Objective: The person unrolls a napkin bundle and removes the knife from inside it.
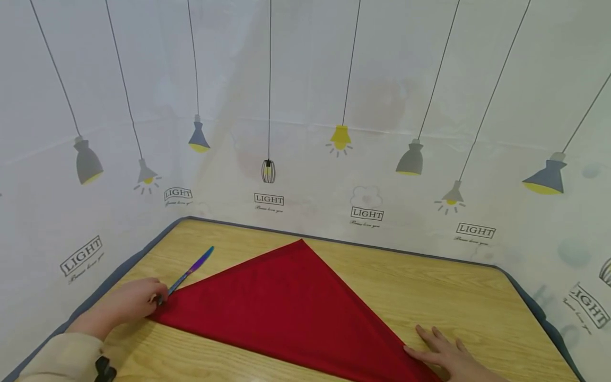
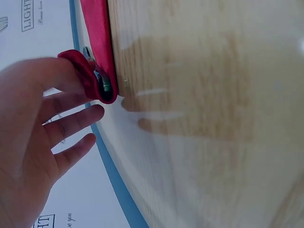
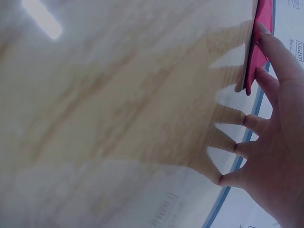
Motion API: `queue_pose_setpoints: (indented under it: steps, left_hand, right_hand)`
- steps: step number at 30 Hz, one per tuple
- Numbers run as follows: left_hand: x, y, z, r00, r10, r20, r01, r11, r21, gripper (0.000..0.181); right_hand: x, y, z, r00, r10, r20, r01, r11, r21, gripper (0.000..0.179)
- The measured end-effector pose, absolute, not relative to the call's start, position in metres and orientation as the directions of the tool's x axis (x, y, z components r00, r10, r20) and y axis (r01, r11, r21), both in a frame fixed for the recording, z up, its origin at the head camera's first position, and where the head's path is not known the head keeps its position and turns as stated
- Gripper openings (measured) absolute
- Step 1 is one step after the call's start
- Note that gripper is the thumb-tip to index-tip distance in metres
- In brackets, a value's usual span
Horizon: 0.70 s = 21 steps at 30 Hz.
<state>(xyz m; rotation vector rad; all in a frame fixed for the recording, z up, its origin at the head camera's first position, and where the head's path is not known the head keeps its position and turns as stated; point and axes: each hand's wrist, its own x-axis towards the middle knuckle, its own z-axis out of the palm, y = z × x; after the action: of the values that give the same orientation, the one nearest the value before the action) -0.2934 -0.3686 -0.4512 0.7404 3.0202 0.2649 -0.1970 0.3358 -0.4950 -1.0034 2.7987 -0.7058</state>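
A red cloth napkin point(image 1: 281, 302), folded into a triangle, lies on the table with its peak pointing away from me. At its left corner rests an iridescent table knife point(image 1: 198, 263), blade outward. My left hand point(image 1: 133, 301) pinches that corner; in the left wrist view the napkin edge point(image 2: 101, 38) is folded up around the knife's handle point(image 2: 105, 84), and the other fingers are extended. My right hand point(image 1: 451, 359) has its fingers spread at the right corner. In the right wrist view the thumb and index finger touch the napkin point(image 3: 267, 14), while the remaining fingertips touch the tabletop.
The wood-grain tabletop point(image 1: 439, 297) has a dark blue edge point(image 1: 343, 243). White sheeting point(image 1: 305, 79) printed with hanging lamps encloses the back and both sides.
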Motion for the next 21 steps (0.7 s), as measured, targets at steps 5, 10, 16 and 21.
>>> queue_pose_setpoints:
  steps: [5,10,16,21]
  left_hand:
    - [-0.292,-0.37,-0.448,-0.888,0.458,0.037,0.457,0.872,0.174,0.018]
    - [-0.294,-0.365,-0.437,-0.909,0.416,-0.013,0.407,0.895,0.182,0.014]
    - [-0.301,-0.36,-0.425,-0.921,0.382,-0.081,0.361,0.912,0.196,0.023]
    - [-0.309,-0.357,-0.417,-0.912,0.397,-0.1,0.374,0.907,0.194,0.032]
  right_hand:
    - [-0.197,0.335,-0.494,-0.795,-0.605,0.043,-0.552,0.692,-0.465,0.066]
    - [-0.198,0.335,-0.493,-0.802,-0.597,0.023,-0.536,0.701,-0.471,0.066]
    - [-0.198,0.336,-0.494,-0.798,-0.601,0.033,-0.543,0.694,-0.474,0.065]
    - [-0.197,0.335,-0.493,-0.793,-0.607,0.044,-0.553,0.689,-0.468,0.067]
